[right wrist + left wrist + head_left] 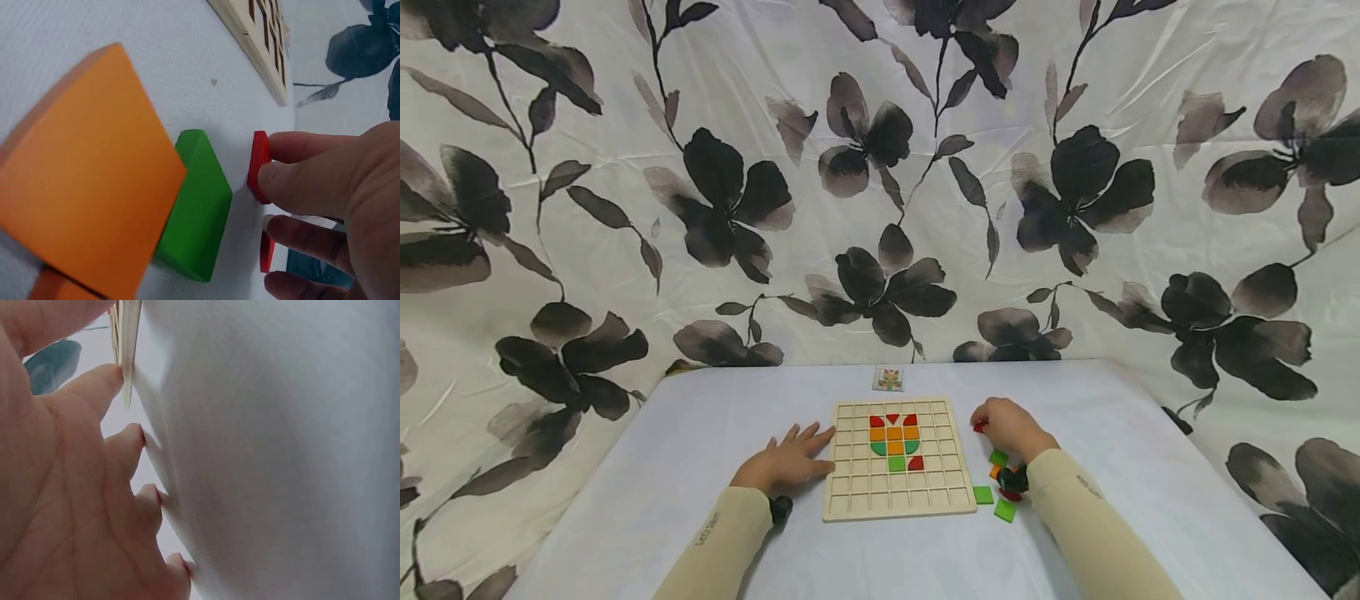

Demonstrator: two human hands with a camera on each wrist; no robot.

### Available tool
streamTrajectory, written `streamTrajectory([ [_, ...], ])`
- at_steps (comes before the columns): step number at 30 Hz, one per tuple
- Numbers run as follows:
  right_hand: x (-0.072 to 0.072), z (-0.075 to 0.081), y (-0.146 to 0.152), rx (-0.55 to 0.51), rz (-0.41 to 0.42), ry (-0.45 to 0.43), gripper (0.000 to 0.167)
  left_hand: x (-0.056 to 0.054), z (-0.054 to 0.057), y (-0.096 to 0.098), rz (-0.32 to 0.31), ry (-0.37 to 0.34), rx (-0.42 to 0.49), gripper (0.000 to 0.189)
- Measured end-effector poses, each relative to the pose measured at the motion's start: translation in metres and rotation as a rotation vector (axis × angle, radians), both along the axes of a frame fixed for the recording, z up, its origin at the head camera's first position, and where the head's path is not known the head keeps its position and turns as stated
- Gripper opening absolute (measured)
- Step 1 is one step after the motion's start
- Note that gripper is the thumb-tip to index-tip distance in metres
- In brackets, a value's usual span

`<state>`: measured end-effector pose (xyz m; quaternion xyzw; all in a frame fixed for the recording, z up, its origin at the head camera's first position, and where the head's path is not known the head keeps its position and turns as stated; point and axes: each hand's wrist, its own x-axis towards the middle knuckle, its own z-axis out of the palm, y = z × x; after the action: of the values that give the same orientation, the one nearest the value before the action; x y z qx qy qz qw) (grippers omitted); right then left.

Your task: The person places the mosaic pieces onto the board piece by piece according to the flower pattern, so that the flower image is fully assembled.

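A square wooden grid board (pixel 936 487) lies on the table, with red, orange and green tiles set in its middle cells. My left hand (pixel 786 462) is spread flat at the board's left edge, thumb and index fingertip touching that side. To the right of the board, my right hand (pixel 1011 429) pinches a small red tile (pixel 257 167) between thumb and index finger. Another red tile (pixel 267 252) shows by the middle fingertip in the right wrist view. A green tile (pixel 199 212) and a large-looking orange tile (pixel 94 169) lie nearer that wrist.
Loose green tiles (pixel 1004 511) lie beside the board's lower right corner, with more tiles partly hidden by the right wrist. Behind the board is a small pattern card (pixel 889 379). A floral cloth (pixel 865 208) hangs behind the white table (pixel 700 417).
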<state>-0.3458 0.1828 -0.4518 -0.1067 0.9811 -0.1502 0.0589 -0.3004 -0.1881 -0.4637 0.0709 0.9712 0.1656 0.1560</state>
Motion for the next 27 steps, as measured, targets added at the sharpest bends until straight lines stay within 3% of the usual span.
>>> streamTrajectory([
  [8,-0.001,0.002,0.006,-0.025,0.011,0.015,0.01,-0.001,-0.002,-0.001,-0.018,0.001,0.003,0.071],
  [15,0.004,0.007,-0.01,-0.16,0.061,0.034,0.005,0.0,0.002,0.0,-0.01,-0.01,0.006,0.07],
  [21,0.018,0.015,-0.049,-0.231,0.175,0.028,0.011,0.002,0.003,0.001,-0.002,-0.02,0.013,0.071],
  [27,0.028,0.01,-0.086,-0.264,0.314,0.03,0.012,0.001,0.003,0.002,0.001,-0.021,0.002,0.071],
])
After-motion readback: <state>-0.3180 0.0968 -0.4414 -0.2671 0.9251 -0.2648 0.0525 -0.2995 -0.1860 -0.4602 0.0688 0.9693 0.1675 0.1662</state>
